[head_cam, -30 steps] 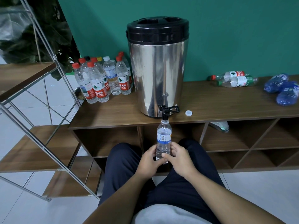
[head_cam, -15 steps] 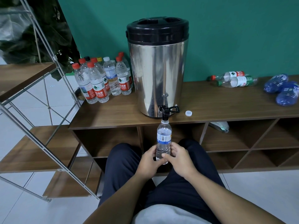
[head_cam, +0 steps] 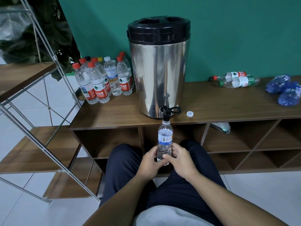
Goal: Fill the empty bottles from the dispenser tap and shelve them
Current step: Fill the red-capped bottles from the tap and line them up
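Both hands, left hand (head_cam: pixel 150 162) and right hand (head_cam: pixel 180 160), wrap fingers round the base of the clear plastic bottle with blue label (head_cam: pixel 164 141), frame centre, mouth right under the black tap (head_cam: pixel 166 114) of the steel dispenser with black lid (head_cam: pixel 158 69). Filling step, looks nearly full. Next: close tap, fetch white cap (head_cam: pixel 190 114) on wooden cabinet top (head_cam: pixel 228 105), shelve.

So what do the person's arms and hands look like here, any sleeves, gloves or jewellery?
Both forearms are bare right up to the bottom edge of the picture, so no sleeves show. The left hand and right hand wear no gloves, and no watch, ring or bracelet is visible. Below them show dark navy trousers and the hem of a light grey top.
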Action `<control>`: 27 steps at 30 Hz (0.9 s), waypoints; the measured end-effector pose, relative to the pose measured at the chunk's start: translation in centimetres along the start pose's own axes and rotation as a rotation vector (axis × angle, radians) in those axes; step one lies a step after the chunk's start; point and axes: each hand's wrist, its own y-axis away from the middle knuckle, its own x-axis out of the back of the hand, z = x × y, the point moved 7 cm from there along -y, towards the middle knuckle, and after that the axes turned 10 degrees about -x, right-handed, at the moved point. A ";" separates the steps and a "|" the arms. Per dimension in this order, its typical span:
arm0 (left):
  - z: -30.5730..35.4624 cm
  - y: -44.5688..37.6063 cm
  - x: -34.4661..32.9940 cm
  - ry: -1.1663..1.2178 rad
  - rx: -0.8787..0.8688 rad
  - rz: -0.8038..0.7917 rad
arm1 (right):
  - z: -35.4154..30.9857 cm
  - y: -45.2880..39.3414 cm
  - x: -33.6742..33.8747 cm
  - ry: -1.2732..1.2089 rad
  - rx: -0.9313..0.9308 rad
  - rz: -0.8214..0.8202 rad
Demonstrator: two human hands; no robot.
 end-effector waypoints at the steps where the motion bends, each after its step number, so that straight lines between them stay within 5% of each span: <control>1: 0.0 0.0 0.0 0.001 -0.001 0.000 | 0.0 0.0 0.0 -0.001 0.000 -0.001; 27: 0.0 0.1 -0.1 -0.004 0.011 -0.003 | -0.1 0.1 0.0 -0.014 -0.006 -0.008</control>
